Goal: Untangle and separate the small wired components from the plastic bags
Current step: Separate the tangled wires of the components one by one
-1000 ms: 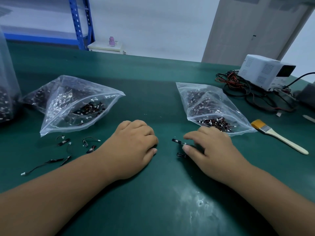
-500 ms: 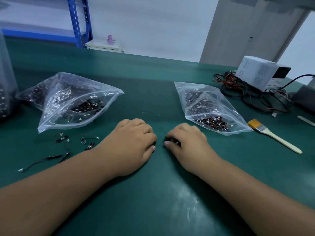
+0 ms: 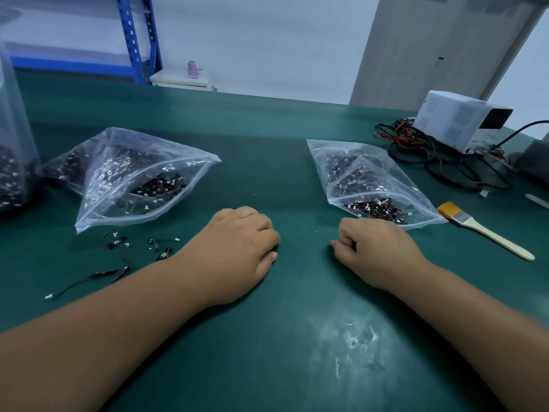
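progress: barely started tbh, only a handful of wired components (image 3: 117, 242) lay loose on the bench (image 3: 267, 337) by the left bag (image 3: 133, 173); it and the right bag (image 3: 365, 179) were packed | left hand (image 3: 237, 251), right hand (image 3: 377, 251): fingers curled under, couldn't tell if holding anything | writing: none readable

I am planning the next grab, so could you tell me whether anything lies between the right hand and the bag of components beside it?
Nothing visible does: the right hand rests on the green mat just beside the near edge of the right bag.
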Available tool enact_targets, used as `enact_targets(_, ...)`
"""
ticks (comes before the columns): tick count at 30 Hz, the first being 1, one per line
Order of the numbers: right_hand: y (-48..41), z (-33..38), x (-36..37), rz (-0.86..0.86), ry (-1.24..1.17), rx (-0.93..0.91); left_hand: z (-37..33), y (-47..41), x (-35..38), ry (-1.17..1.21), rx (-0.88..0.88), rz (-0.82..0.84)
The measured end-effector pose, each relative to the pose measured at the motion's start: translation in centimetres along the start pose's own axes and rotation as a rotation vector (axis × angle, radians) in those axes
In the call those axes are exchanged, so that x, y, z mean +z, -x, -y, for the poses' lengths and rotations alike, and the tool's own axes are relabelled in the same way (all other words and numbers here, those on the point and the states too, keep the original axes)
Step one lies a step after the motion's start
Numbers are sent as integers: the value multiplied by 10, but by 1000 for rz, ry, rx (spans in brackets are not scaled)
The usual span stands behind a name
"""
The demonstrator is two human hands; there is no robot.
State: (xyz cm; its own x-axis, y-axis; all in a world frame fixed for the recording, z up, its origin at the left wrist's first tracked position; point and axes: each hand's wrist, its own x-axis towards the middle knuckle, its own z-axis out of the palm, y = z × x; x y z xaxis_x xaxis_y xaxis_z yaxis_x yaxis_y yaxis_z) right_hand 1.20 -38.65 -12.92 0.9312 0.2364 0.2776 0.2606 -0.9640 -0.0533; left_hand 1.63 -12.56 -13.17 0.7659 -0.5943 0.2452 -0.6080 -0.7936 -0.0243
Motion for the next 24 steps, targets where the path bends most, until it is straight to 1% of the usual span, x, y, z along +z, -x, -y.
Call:
enact_targets(3,3,-4,2,-45,-2,81,0,0,1,16,2,-4)
enact_targets(6,-4,-22,2,-82,22,288,1,0,1,30,12,-22)
enact_targets(8,-13,-34,-4,-120,-95,451,1,0,0,34,18,-35)
enact_targets(9,-18,-39,-8,-148,-200,528,1,0,0,32,19,-38)
enact_targets(10,-25,-41,-12,-175,-351,616,1,-1,1,30,21,-41)
enact_targets(11,-32,-43,-15,-191,-560,722,1,-1,1,31,22,-44)
enact_targets(13,-46,-44,-24,-150,-1118,957,0,-1,1,32,23,-44)
enact_targets(15,-61,-46,-30,-78,-1629,1102,1,0,1,26,22,-43)
enact_targets(16,-68,-46,-33,-101,-1803,1146,1,0,1,28,22,-43)
enact_targets(17,-74,-46,-35,-159,-1897,1183,1,0,1,32,21,-44)
enact_targets(18,-81,-47,-36,-229,-1916,1202,1,0,0,36,21,-43)
enact_targets(19,-85,-46,-36,-299,-1871,1194,1,0,0,35,23,-41)
enact_targets(20,-89,-44,-36,-362,-1759,1171,1,-1,1,33,24,-39)
enact_targets(22,-96,-41,-34,-446,-1422,1099,1,-1,1,32,25,-39)
enact_targets(24,-98,-38,-30,-446,-1154,981,2,-1,2,31,28,-42)
